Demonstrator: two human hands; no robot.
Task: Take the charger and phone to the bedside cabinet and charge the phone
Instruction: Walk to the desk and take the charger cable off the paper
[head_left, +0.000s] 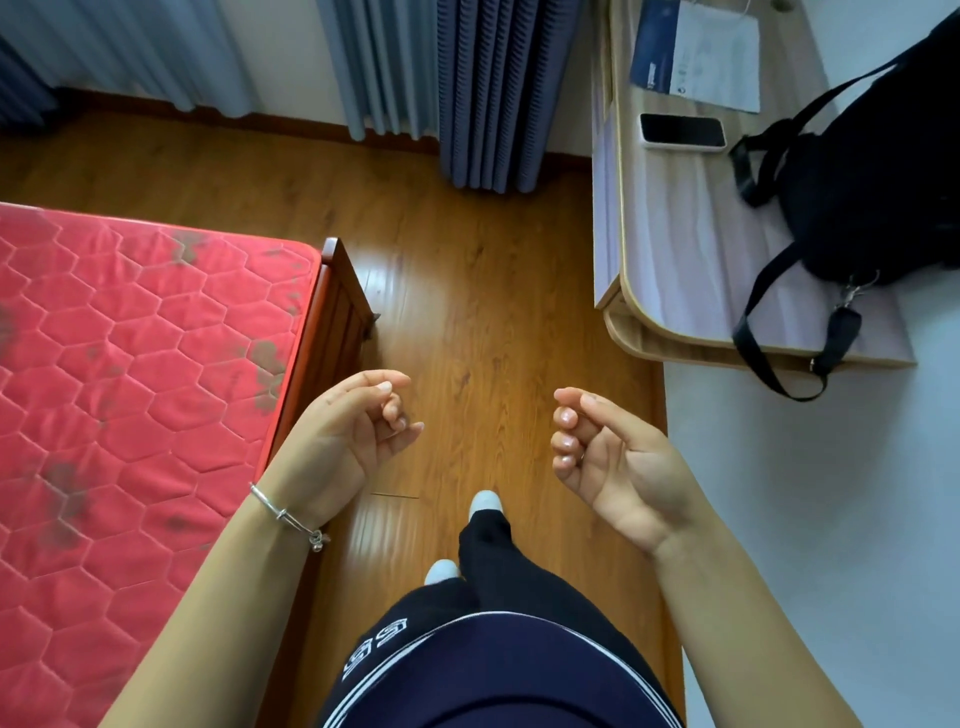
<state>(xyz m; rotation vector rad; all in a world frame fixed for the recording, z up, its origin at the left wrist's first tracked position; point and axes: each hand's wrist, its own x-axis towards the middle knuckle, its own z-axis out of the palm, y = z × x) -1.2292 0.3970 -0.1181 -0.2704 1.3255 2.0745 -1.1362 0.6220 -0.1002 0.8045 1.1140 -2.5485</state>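
Observation:
A dark phone in a white case (682, 132) lies face up on the light wooden desk (675, 249) at the upper right, far ahead of both hands. No charger or bedside cabinet shows in the head view. My left hand (353, 431) hovers over the wooden floor beside the bed corner, fingers loosely curled, holding nothing. My right hand (602, 457) floats palm up a little to the right, fingers curled in, also holding nothing. A silver bracelet circles my left wrist.
A bed with a red quilted mattress (130, 364) and a wooden frame fills the left. A black bag (872, 197) with dangling straps sits on the desk's right side. Papers (696, 47) lie at the desk's far end. Blue curtains (488, 93) hang ahead. Wooden floor (483, 291) runs between bed and desk.

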